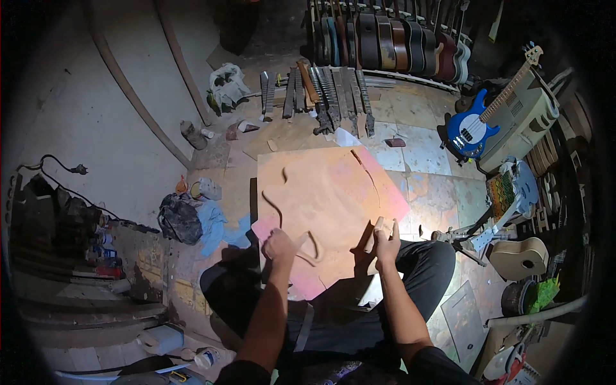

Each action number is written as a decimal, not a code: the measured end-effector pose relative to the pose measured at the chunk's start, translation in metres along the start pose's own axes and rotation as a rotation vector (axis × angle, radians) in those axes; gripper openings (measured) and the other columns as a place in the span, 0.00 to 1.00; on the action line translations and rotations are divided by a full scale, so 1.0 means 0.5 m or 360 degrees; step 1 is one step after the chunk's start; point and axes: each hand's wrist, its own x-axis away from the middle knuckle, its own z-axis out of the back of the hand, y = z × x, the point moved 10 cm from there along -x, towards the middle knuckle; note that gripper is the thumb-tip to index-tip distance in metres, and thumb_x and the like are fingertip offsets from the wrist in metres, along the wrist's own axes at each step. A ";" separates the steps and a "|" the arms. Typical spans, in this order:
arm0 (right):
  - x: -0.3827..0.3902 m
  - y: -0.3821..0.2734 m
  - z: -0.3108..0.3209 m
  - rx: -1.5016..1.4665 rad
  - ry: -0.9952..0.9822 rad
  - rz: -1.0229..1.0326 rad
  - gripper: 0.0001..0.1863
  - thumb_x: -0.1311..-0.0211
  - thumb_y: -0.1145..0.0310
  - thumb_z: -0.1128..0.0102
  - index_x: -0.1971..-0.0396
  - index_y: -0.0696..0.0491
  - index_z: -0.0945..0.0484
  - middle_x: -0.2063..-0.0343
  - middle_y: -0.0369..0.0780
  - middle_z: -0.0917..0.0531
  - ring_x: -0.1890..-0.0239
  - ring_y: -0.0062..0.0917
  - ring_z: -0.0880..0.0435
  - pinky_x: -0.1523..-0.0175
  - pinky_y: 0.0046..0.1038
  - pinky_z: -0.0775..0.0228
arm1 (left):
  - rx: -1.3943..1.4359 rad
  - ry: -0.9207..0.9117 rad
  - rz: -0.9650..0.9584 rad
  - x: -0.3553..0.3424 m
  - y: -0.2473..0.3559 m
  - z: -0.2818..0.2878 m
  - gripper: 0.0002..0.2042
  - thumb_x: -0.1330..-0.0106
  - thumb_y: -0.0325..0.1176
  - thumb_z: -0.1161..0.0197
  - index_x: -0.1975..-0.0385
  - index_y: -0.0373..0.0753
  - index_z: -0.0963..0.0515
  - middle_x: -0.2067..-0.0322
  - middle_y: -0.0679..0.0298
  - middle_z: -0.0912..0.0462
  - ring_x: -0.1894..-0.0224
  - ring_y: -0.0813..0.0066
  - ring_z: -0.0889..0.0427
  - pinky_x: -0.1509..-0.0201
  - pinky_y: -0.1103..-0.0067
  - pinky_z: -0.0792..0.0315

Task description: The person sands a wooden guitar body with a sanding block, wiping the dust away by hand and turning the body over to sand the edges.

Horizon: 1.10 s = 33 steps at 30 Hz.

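Note:
A broad tan board [321,186] with pink patches lies before me, between my bent legs. Curved dark lines, a loop and a long slit mark its face. My left hand [279,246] is closed low on the board's left side, beside a pink strip [264,227]; what its curled fingers hold, if anything, is hidden. At the lower right of the board, my right hand [386,246] is closed around a small tan block [381,226], thumb and fingers up along it. A pale flat piece [372,292] lies beneath the board's near edge, partly covered.
Rasps and files [330,96] lie in a row beyond the board. Guitar bodies [391,45] stand behind them. A blue bass guitar [471,131] leans at the right, above an unfinished guitar body [520,258]. Left are a black bag [179,218], blue cloth [215,224] and a plug [78,169].

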 end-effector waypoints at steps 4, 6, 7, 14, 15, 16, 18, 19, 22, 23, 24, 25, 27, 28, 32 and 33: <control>-0.046 0.015 0.012 0.0303 -0.0006 0.0061 0.43 0.34 0.75 0.33 0.20 0.57 0.39 0.32 0.50 0.22 0.36 0.31 0.19 0.32 0.31 0.28 | 0.0250 -0.0257 0.0276 0.110 0.061 -0.044 0.50 0.53 0.77 0.25 0.47 0.30 0.20 0.49 0.48 0.12 0.47 0.49 0.11 0.44 0.58 0.17; -0.069 0.021 -0.014 0.0215 -0.0055 0.0010 0.43 0.34 0.75 0.33 0.20 0.56 0.38 0.31 0.50 0.22 0.35 0.32 0.20 0.32 0.31 0.28 | 0.0298 -0.0294 0.0313 0.141 0.072 -0.065 0.48 0.49 0.75 0.25 0.47 0.31 0.20 0.46 0.48 0.13 0.46 0.47 0.11 0.44 0.57 0.17; -0.084 0.023 -0.008 0.0192 -0.0055 -0.0019 0.43 0.34 0.75 0.33 0.20 0.56 0.38 0.30 0.50 0.23 0.34 0.32 0.20 0.31 0.32 0.28 | 0.0261 -0.0454 0.0164 0.153 0.110 -0.064 0.47 0.45 0.73 0.27 0.45 0.30 0.21 0.45 0.48 0.13 0.44 0.46 0.12 0.43 0.57 0.18; -0.056 0.000 -0.059 0.0221 -0.0262 0.0010 0.44 0.36 0.72 0.32 0.20 0.55 0.37 0.35 0.52 0.19 0.38 0.33 0.17 0.34 0.32 0.26 | 0.0241 0.0379 -0.0567 0.099 0.164 0.045 0.41 0.31 0.64 0.37 0.31 0.31 0.26 0.28 0.47 0.26 0.23 0.44 0.34 0.24 0.53 0.36; -0.053 -0.003 -0.058 0.0316 -0.0257 0.0119 0.44 0.37 0.70 0.31 0.20 0.55 0.37 0.37 0.51 0.17 0.40 0.33 0.15 0.36 0.32 0.24 | 0.0152 0.0585 -0.0743 0.102 0.188 0.063 0.41 0.30 0.63 0.37 0.30 0.31 0.25 0.27 0.46 0.28 0.21 0.43 0.38 0.21 0.50 0.40; -0.054 0.016 -0.059 0.0324 -0.0278 0.0096 0.44 0.37 0.72 0.32 0.20 0.55 0.38 0.38 0.51 0.17 0.41 0.33 0.15 0.36 0.32 0.24 | 0.0130 0.0484 -0.0750 0.086 0.195 0.046 0.43 0.29 0.64 0.39 0.28 0.31 0.29 0.25 0.47 0.32 0.19 0.44 0.43 0.20 0.49 0.45; -0.044 0.042 -0.064 0.0287 -0.0316 0.0001 0.44 0.37 0.74 0.33 0.20 0.55 0.38 0.39 0.51 0.16 0.43 0.31 0.15 0.38 0.31 0.23 | 0.0079 0.0279 -0.0756 0.049 0.213 0.015 0.47 0.28 0.68 0.43 0.22 0.32 0.36 0.20 0.48 0.39 0.16 0.44 0.52 0.17 0.47 0.55; -0.027 0.044 -0.067 0.0238 -0.0330 -0.0069 0.44 0.37 0.75 0.33 0.19 0.55 0.38 0.40 0.50 0.16 0.43 0.30 0.15 0.39 0.31 0.22 | 0.0078 0.0260 -0.0775 0.040 0.225 0.017 0.47 0.28 0.68 0.43 0.22 0.32 0.36 0.20 0.48 0.38 0.16 0.44 0.51 0.17 0.46 0.55; -0.017 0.043 -0.078 0.0180 -0.0339 -0.0050 0.44 0.37 0.78 0.34 0.19 0.55 0.39 0.41 0.49 0.15 0.46 0.28 0.14 0.41 0.30 0.21 | 0.0089 0.0262 -0.0837 0.011 0.264 0.024 0.47 0.29 0.69 0.43 0.23 0.33 0.34 0.21 0.49 0.37 0.16 0.46 0.49 0.17 0.45 0.54; -0.018 0.041 -0.080 0.0176 -0.0336 -0.0006 0.44 0.37 0.79 0.35 0.19 0.55 0.39 0.42 0.48 0.15 0.47 0.27 0.14 0.41 0.30 0.21 | 0.0101 0.0291 -0.0859 0.001 0.276 0.029 0.47 0.30 0.70 0.43 0.23 0.33 0.34 0.21 0.51 0.36 0.16 0.47 0.48 0.17 0.46 0.54; -0.014 0.034 -0.085 0.0182 -0.0331 -0.0011 0.44 0.37 0.79 0.34 0.19 0.56 0.39 0.42 0.48 0.15 0.47 0.27 0.14 0.41 0.30 0.21 | 0.0114 0.0318 -0.0873 -0.010 0.284 0.030 0.48 0.31 0.70 0.42 0.24 0.34 0.33 0.21 0.52 0.35 0.17 0.49 0.47 0.17 0.46 0.55; -0.007 0.028 -0.090 0.0188 -0.0327 -0.0016 0.44 0.37 0.79 0.34 0.20 0.56 0.39 0.42 0.48 0.15 0.47 0.27 0.15 0.41 0.29 0.21 | 0.0113 0.0321 -0.0881 -0.023 0.291 0.028 0.47 0.30 0.70 0.43 0.24 0.35 0.33 0.21 0.53 0.36 0.16 0.49 0.48 0.17 0.46 0.54; 0.010 0.017 -0.099 0.0231 -0.0333 -0.0038 0.44 0.37 0.79 0.34 0.20 0.57 0.38 0.42 0.49 0.15 0.46 0.27 0.15 0.41 0.30 0.21 | 0.0108 0.0333 -0.0895 -0.048 0.299 0.021 0.46 0.29 0.70 0.44 0.23 0.37 0.33 0.21 0.54 0.36 0.16 0.50 0.48 0.17 0.46 0.54; 0.021 0.009 -0.106 0.0267 -0.0344 -0.0057 0.43 0.37 0.79 0.34 0.20 0.57 0.38 0.41 0.50 0.15 0.45 0.28 0.14 0.40 0.30 0.22 | 0.0134 0.0350 -0.0903 -0.059 0.296 0.015 0.45 0.29 0.69 0.43 0.23 0.38 0.32 0.20 0.53 0.37 0.16 0.48 0.48 0.18 0.45 0.53; 0.073 0.011 -0.119 0.0598 -0.0498 0.0184 0.43 0.38 0.71 0.31 0.22 0.59 0.35 0.34 0.53 0.18 0.35 0.35 0.17 0.31 0.34 0.26 | 0.0169 0.0270 -0.0965 -0.083 0.324 0.008 0.41 0.28 0.66 0.42 0.22 0.45 0.32 0.19 0.53 0.40 0.16 0.46 0.49 0.19 0.43 0.52; 0.098 0.024 -0.131 0.0615 -0.0651 0.0116 0.43 0.39 0.70 0.31 0.23 0.59 0.34 0.33 0.53 0.19 0.33 0.35 0.18 0.30 0.34 0.27 | 0.0142 0.0225 -0.0970 -0.092 0.322 0.008 0.40 0.27 0.66 0.42 0.22 0.47 0.32 0.19 0.53 0.41 0.16 0.46 0.49 0.19 0.43 0.52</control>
